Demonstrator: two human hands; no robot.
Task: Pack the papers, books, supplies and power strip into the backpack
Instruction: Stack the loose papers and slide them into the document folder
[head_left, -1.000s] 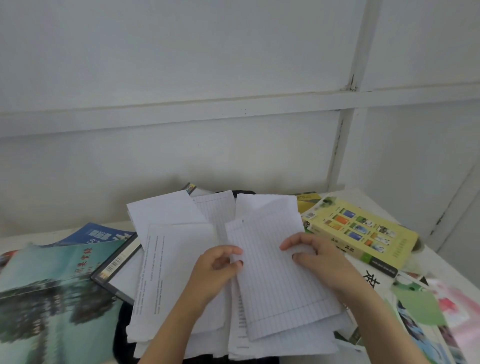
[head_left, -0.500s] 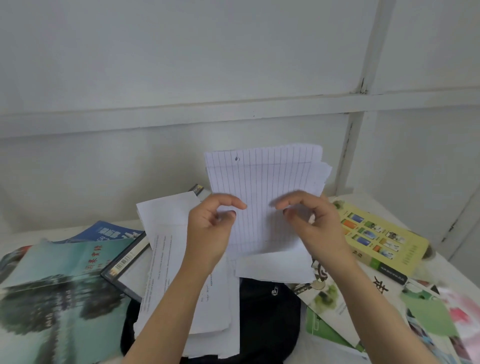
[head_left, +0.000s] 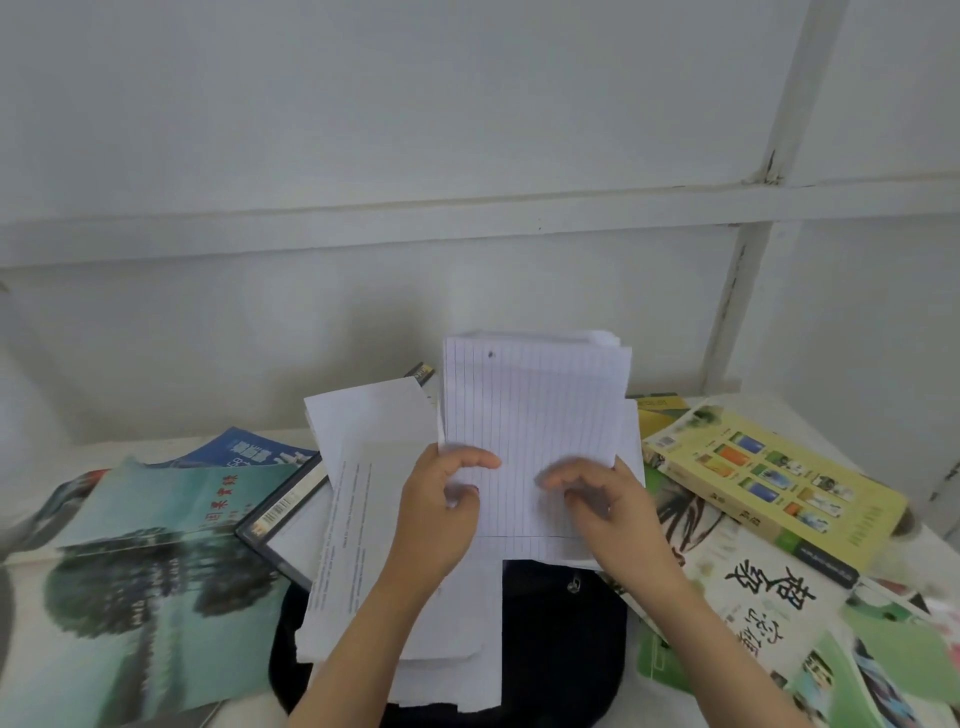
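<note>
Lined paper sheaf (head_left: 535, 436): held upright above black backpack (head_left: 561, 639), at 12 o'clock from it, clear of the desk (head_left: 826, 410). Left hand (head_left: 441, 499): thumb and fingers closed on sheaf's lower left edge. Right hand (head_left: 608, 504): fingers curled against sheaf's lower right part, blurred; firmness of grip cannot be told. Backpack: flat on desk at 6 o'clock of scene, partly covered by loose printed sheets (head_left: 374, 535) lying across its left half. Teal-covered book (head_left: 150, 582): at 9 o'clock from backpack, overlapping blue book (head_left: 244, 452) behind it. Dark-edged case (head_left: 283, 512): between teal book and printed sheets, partly under the sheets. Yellow book (head_left: 769, 478): at 2 o'clock from backpack, resting on white book with black characters (head_left: 763, 592). Green pamphlets (head_left: 883, 665): at 4 o'clock, near desk edge.
</note>
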